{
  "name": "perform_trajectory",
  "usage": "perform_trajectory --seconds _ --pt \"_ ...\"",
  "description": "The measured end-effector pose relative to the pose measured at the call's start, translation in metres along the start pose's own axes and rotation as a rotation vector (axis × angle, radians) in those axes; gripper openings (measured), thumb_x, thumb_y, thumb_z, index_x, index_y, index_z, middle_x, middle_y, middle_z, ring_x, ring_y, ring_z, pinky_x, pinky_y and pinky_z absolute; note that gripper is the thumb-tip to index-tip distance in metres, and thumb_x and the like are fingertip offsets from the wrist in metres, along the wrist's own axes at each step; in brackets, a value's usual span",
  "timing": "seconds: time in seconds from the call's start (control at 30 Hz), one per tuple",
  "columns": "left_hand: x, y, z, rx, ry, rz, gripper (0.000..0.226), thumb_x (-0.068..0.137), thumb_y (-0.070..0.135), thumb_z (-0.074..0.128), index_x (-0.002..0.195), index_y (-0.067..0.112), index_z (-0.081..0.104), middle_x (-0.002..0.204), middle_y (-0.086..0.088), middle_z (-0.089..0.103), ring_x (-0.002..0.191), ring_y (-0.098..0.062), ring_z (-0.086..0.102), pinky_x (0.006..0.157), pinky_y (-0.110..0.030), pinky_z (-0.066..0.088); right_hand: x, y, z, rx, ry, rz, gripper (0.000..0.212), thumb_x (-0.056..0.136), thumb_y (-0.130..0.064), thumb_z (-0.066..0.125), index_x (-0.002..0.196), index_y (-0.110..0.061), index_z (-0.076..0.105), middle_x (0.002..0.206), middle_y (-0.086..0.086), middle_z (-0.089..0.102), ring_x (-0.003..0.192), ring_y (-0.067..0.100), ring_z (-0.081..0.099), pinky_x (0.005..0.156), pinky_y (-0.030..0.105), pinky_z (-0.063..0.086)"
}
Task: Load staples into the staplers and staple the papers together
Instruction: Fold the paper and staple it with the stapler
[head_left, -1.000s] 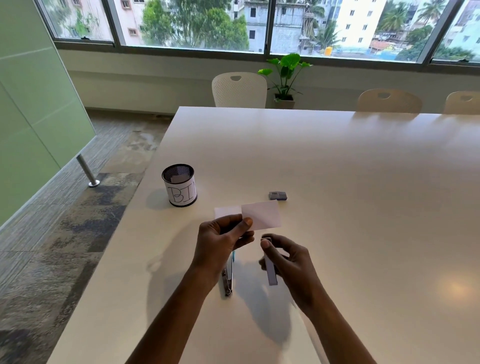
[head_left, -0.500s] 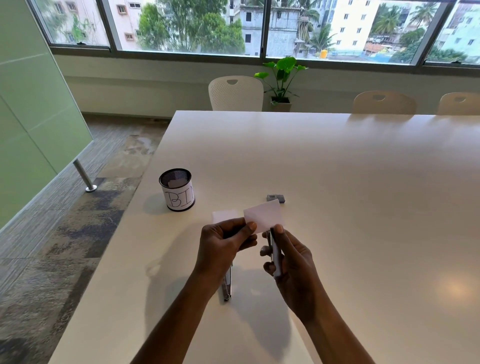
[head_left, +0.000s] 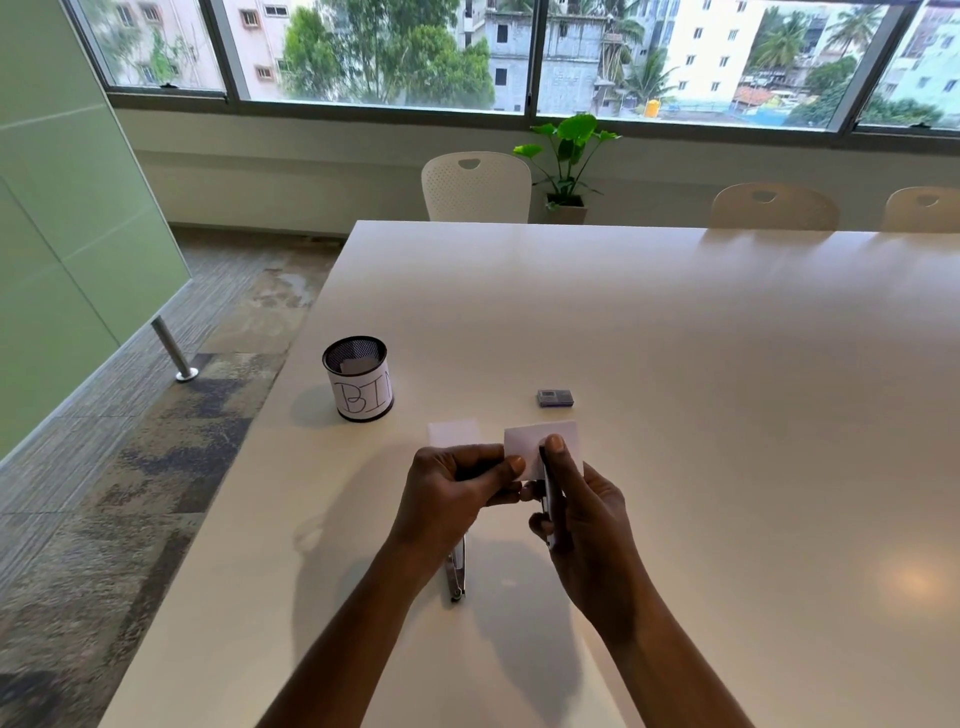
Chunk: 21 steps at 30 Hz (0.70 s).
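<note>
Left hand (head_left: 451, 486) pinching the near-left edge of a small white paper slip (head_left: 540, 441), thumb on top, fingers curled beneath. Right hand (head_left: 582, 512) wrapped around a slim stapler (head_left: 548, 499) held nearly upright, thumb tip pressed at its top end, right against the slip's near edge. Whether the slip sits inside the stapler's mouth yet — impossible to tell from here. A second stapler (head_left: 457, 569) lying on the white table (head_left: 675, 338) under the left wrist, another slip (head_left: 453, 432) flat just beyond the left knuckles, a small staple box (head_left: 555, 398) farther out, and a mesh cup marked "BIN" (head_left: 358, 378) off to the left.

Probably the stapling step itself. To do it well: slide the slip fully into the mouth, keep any layers squared under the left thumb, hold the left fingertips clear of the head, then squeeze once — firmly, straight through. Thin paper likely to flex or slip if gripped loosely.
</note>
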<state>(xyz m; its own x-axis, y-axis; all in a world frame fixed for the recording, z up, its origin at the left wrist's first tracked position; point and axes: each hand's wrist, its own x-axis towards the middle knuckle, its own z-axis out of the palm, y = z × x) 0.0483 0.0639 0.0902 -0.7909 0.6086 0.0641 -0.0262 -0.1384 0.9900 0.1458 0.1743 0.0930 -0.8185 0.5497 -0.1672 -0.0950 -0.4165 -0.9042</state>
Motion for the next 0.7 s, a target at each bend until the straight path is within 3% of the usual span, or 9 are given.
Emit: perform_trajectory --seconds 0.27,0.43,0.57,0.7 --pt "-0.0004 -0.0003 0.0023 0.006 0.027 -0.005 0.024 0.081 0.013 0.077 0.105 0.011 0.077 0.101 -0.009 0.079 0.085 -0.029 0.078 0.076 -0.035 0.063 0.0011 0.0011 -0.0009 0.017 0.019 -0.014 0.035 0.094 -0.041 0.063 0.094 -0.009 0.077 0.078 0.009 0.067 0.066 0.013 0.061 0.048 0.019 0.044" --pt "-0.0024 0.0018 0.0049 0.005 0.033 0.007 0.027 0.076 0.021 0.077 0.102 0.017 0.077 0.095 0.004 0.08 0.083 -0.023 0.078 0.071 -0.026 0.062 0.0025 0.0018 -0.0023 0.03 0.022 -0.014 0.034 0.094 -0.039 0.063 0.094 -0.008 0.077 0.076 0.009 0.067 0.065 0.013 0.061 0.05 0.02 0.046" --pt "-0.0015 0.0008 0.005 0.012 0.039 0.004 0.023 0.081 0.012 0.077 0.104 0.016 0.076 0.092 0.007 0.08 0.082 -0.022 0.078 0.069 -0.023 0.061 0.0031 0.002 -0.0019 0.017 0.025 -0.026 0.034 0.095 -0.038 0.062 0.095 -0.007 0.075 0.075 0.009 0.066 0.065 0.015 0.06 0.053 0.022 0.046" --pt "-0.0032 0.0042 0.0063 0.01 0.027 0.012 0.025 0.074 0.025 0.077 0.098 0.023 0.077 0.089 0.011 0.079 0.08 -0.02 0.078 0.068 -0.022 0.06 0.0039 0.0023 -0.0022 0.007 0.037 -0.041 0.036 0.095 -0.038 0.062 0.098 -0.004 0.073 0.077 0.01 0.066 0.065 0.015 0.059 0.056 0.023 0.048"
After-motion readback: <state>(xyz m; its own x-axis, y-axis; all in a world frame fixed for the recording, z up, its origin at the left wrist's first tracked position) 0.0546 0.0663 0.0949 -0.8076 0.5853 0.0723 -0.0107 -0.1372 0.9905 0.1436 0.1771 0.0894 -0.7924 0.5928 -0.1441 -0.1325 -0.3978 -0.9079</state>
